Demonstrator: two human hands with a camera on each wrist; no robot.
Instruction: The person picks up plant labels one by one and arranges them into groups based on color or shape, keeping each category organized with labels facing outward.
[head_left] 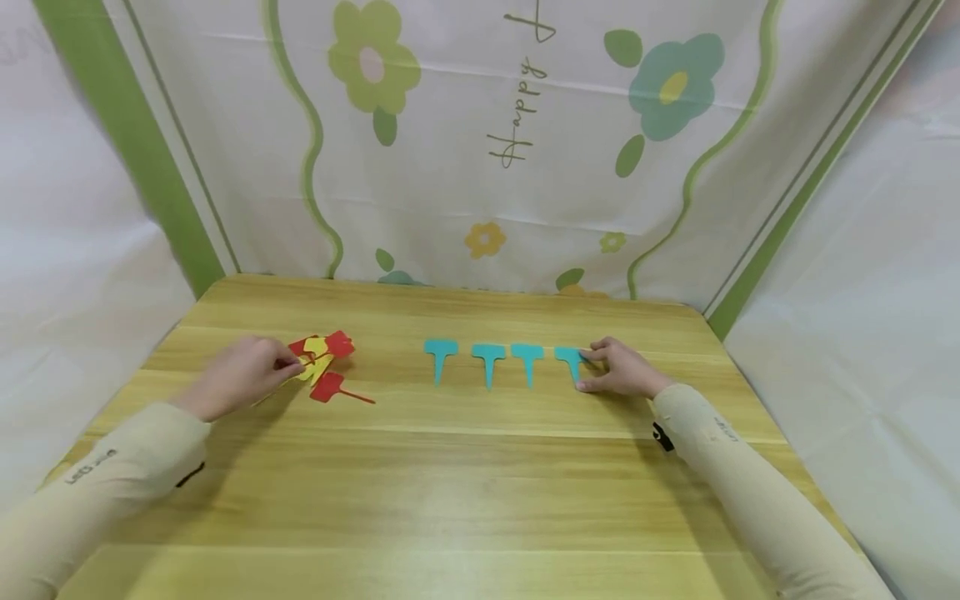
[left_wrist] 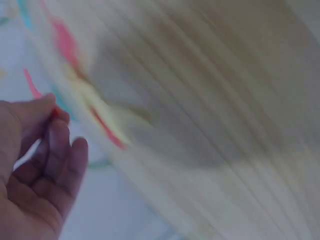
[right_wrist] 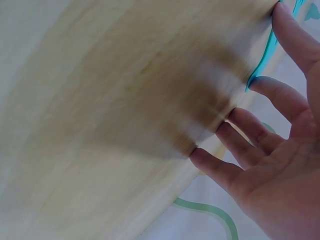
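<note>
My left hand pinches a red T-shaped plant label between thumb and forefinger, above a small pile of yellow plant labels and red ones. Another red label lies at the pile's near side, its stem pointing right. Several turquoise plant labels lie in a row across the table, heads away from me and stems toward me. At the row's right end, my right hand touches the last turquoise label with thumb and forefinger, its other fingertips resting on the wood. The left wrist view is blurred.
The wooden table runs back to a white curtain printed with flowers and lettering. White cloth hangs on both sides, with green bands at the back corners. Long sleeves cover both forearms.
</note>
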